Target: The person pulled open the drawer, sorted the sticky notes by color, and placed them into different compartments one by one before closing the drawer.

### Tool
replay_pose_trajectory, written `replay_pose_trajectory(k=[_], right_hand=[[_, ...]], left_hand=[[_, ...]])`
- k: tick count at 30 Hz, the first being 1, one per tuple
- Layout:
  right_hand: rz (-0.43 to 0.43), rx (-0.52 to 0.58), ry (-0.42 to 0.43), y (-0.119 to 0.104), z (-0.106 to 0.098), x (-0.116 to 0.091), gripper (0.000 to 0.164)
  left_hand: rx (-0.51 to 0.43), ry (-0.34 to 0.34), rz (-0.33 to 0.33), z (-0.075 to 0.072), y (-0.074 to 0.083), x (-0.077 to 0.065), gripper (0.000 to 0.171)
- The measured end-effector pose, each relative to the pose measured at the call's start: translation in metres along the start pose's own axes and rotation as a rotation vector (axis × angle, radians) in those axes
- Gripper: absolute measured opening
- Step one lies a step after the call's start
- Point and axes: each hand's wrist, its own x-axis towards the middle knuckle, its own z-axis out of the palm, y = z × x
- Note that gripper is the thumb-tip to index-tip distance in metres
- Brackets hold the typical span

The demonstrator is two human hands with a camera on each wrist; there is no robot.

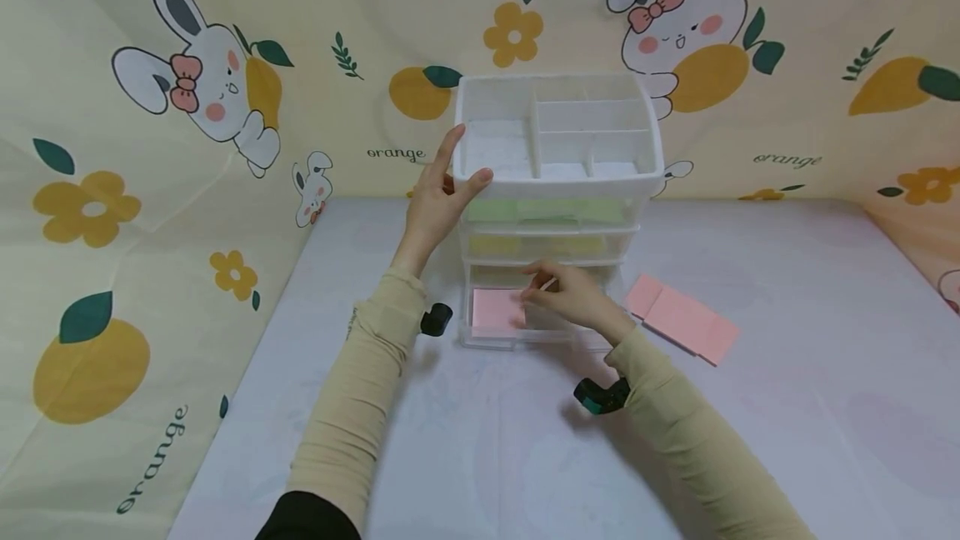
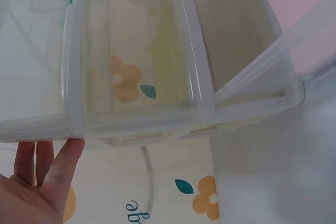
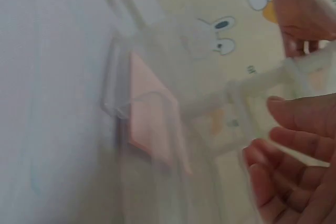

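A white plastic drawer unit (image 1: 558, 187) stands on the table, its clear bottom drawer (image 1: 555, 338) pulled out. In that drawer's left part lies a pink square of paper (image 1: 491, 311), also seen as a pink sheet (image 3: 152, 111) in the right wrist view. My left hand (image 1: 437, 211) rests on the unit's upper left corner, thumb at the front rim and fingers along the side. In the left wrist view its fingers (image 2: 60, 171) touch the side wall. Over the bottom drawer hovers my right hand (image 1: 573, 298), fingers loosely bent, holding nothing.
Overlapping pink paper pieces (image 1: 682, 319) lie on the table right of the unit. Behind the clear fronts of the closed drawers show green contents (image 1: 551, 209) and yellow contents (image 1: 536, 245). A divided tray (image 1: 498, 148) tops the unit. Patterned cloth (image 1: 300, 23) hangs behind and at the sides.
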Motion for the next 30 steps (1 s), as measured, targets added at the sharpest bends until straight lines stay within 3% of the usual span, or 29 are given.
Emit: replay_pose_trajectory(k=[6, 13, 30], right_hand=[[0.0, 0.05, 0.099, 0.004, -0.023, -0.016, 0.042], [0.062, 0.049, 0.144, 0.019, -0.054, -0.04, 0.048], [0.248, -0.018, 0.189, 0.095, -0.111, -0.108, 0.056]], left_hand=[[-0.008, -0.001, 0.009, 0.0, 0.0, 0.001, 0.069], [-0.019, 0.002, -0.001, -0.001, 0.0, 0.0, 0.069], [-0.025, -0.004, 0.014, -0.001, -0.003, 0.001, 0.071]])
